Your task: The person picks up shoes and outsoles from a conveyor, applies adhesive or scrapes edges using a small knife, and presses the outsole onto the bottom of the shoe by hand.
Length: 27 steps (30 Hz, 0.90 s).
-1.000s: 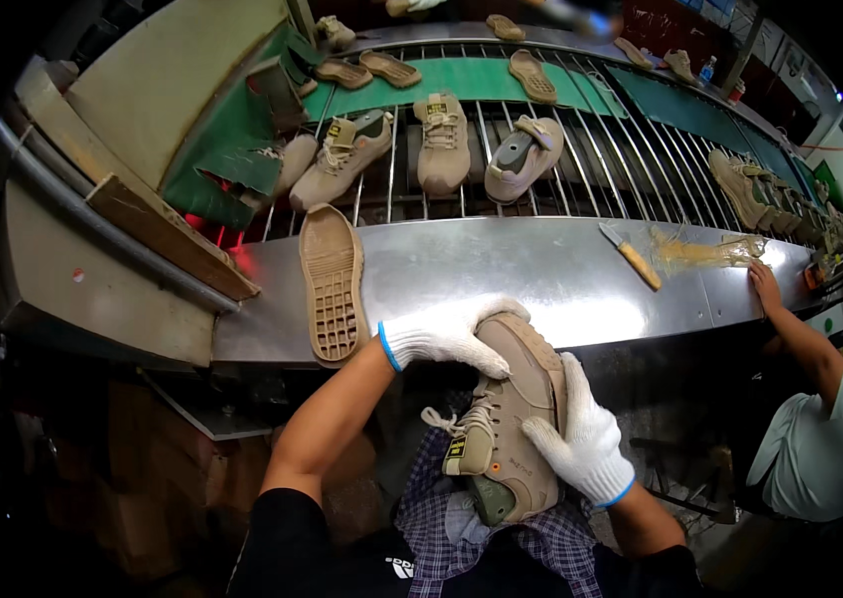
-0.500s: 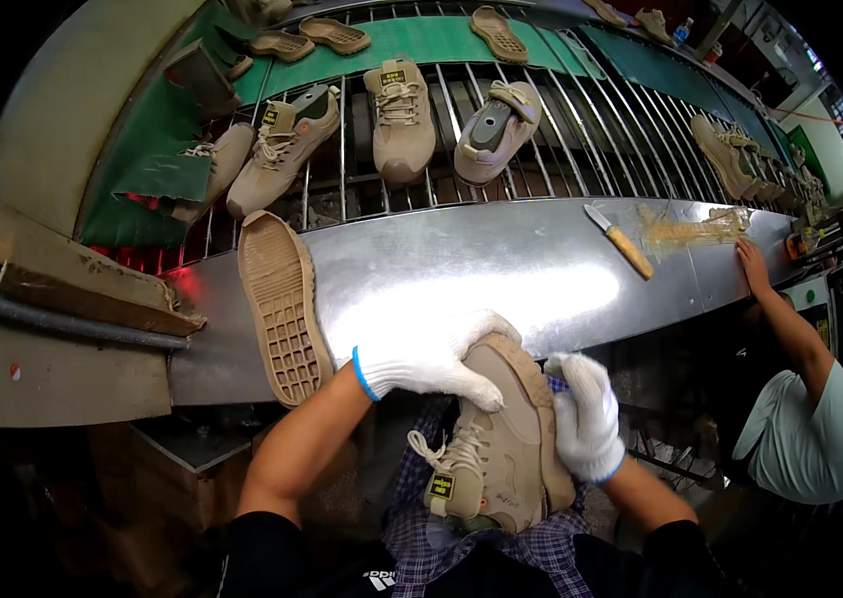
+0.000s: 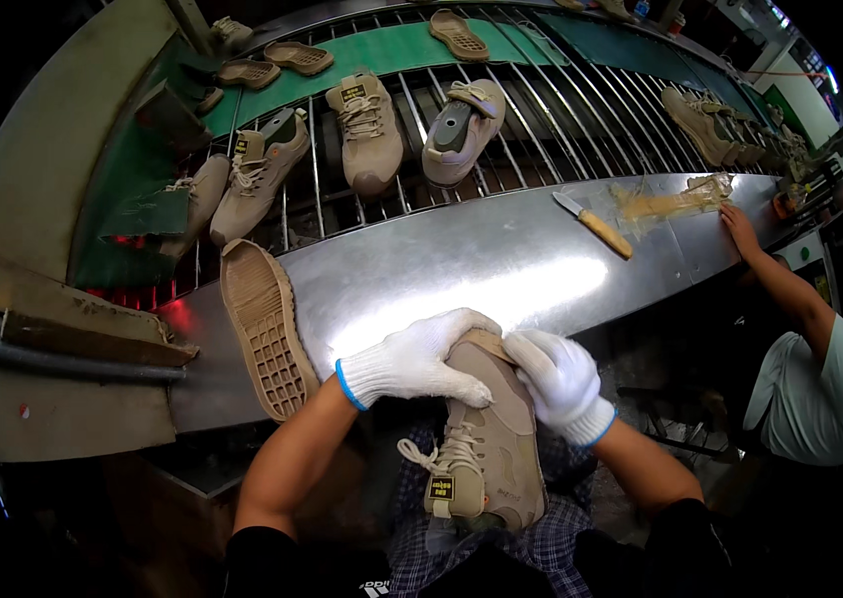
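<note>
A beige lace-up shoe (image 3: 501, 439) is held toe-away over my lap, its tongue and laces toward me. My left hand (image 3: 421, 359), in a white knit glove, wraps round its toe with the thumb across the upper. My right hand (image 3: 553, 379), also gloved, is closed against the right side of the toe, where the tan sole edge (image 3: 482, 345) shows between the hands. The right fingertips are partly hidden, as is most of this shoe's sole. Left of my hands, a loose tan outsole (image 3: 272, 339) with a grid of hollows lies on the metal bench.
The metal bench (image 3: 461, 269) carries a wooden-handled knife (image 3: 596, 227) and a yellowish glue stain (image 3: 656, 204). Behind it, several beige shoes (image 3: 366, 135) stand on a bar rack (image 3: 531, 130). More soles (image 3: 459, 35) rest on green sheeting. At right, a co-worker's arm (image 3: 785, 279) touches the bench.
My right hand has moved up and left from the shoe's side to the toe. The shoe has turned slightly, so its side sole edge shows less. The view has shifted a little.
</note>
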### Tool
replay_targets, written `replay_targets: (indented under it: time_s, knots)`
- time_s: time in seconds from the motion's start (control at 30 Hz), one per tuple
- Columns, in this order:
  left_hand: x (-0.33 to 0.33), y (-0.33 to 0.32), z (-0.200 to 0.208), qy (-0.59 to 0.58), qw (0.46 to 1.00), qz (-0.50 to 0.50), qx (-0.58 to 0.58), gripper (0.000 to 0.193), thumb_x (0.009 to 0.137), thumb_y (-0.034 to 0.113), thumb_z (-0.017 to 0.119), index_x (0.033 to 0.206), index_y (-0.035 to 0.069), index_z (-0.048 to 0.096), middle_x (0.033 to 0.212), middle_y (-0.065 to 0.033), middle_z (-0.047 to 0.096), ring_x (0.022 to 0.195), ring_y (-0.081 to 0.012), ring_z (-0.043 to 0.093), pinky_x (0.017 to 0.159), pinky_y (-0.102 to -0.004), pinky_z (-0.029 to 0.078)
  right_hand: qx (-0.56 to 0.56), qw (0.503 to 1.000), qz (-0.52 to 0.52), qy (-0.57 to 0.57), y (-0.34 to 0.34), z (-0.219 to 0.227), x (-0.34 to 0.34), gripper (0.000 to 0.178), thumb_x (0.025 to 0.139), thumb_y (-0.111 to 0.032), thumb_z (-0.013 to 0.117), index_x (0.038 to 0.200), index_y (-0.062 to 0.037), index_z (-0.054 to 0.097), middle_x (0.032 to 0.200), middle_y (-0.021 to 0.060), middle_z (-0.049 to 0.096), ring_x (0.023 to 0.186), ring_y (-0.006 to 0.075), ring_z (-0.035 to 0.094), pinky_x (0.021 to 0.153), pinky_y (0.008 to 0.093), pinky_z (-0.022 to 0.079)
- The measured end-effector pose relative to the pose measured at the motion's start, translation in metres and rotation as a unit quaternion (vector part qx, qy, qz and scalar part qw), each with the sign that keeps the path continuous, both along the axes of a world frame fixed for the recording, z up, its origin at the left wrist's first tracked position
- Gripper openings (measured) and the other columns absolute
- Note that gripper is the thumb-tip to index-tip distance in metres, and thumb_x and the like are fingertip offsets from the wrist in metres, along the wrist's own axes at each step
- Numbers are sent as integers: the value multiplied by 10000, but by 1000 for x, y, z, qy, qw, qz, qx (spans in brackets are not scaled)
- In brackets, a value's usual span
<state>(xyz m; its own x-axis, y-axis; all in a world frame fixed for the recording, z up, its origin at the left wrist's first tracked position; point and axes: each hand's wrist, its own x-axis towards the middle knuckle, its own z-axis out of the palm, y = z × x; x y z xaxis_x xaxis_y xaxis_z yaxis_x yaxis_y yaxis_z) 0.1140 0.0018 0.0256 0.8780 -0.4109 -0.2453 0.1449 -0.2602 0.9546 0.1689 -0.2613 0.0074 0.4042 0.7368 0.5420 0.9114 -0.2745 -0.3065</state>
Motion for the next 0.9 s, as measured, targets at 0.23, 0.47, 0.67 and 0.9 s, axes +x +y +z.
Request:
replay_targets:
  time_s: [0.23, 0.47, 0.67, 0.9]
  knots:
    - [0, -7, 8, 21, 995, 6, 92, 896, 763, 393, 951, 1480, 14, 570, 1352, -187, 662, 1260, -293, 651, 1091, -394, 527, -207, 964, -32, 164, 32, 19, 28, 355, 1096, -413, 590, 1130, -71, 679, 836, 161, 749, 723, 344, 753, 638, 442, 598]
    - [-11, -8, 3, -119, 981, 4, 153, 804, 872, 494, 852, 1465, 25, 577, 1378, -226, 640, 1288, -397, 640, 1098, -435, 519, -129, 948, 62, 284, -8, 52, 28, 438, 1140, -347, 483, 1281, 22, 673, 982, 231, 766, 891, 412, 767, 806, 463, 618]
    - [-8, -20, 27, -234, 946, -17, 223, 633, 946, 400, 784, 1424, 20, 616, 1376, -232, 649, 1298, -396, 632, 1098, -459, 522, -108, 910, -53, 397, -56, 37, -60, 896, 995, -417, 731, 1588, 132, 345, 1437, 400, 576, 1243, 491, 684, 1015, 459, 605]
    - [-3, -56, 10, -323, 913, 87, 234, 228, 1019, 211, 658, 1021, 23, 785, 1003, -158, 765, 933, -344, 731, 846, -436, 574, 32, 984, -9, 177, -54, -27, -42, 624, 1005, -229, 705, 1463, 143, 502, 890, 200, 724, 677, 306, 718, 580, 355, 607]
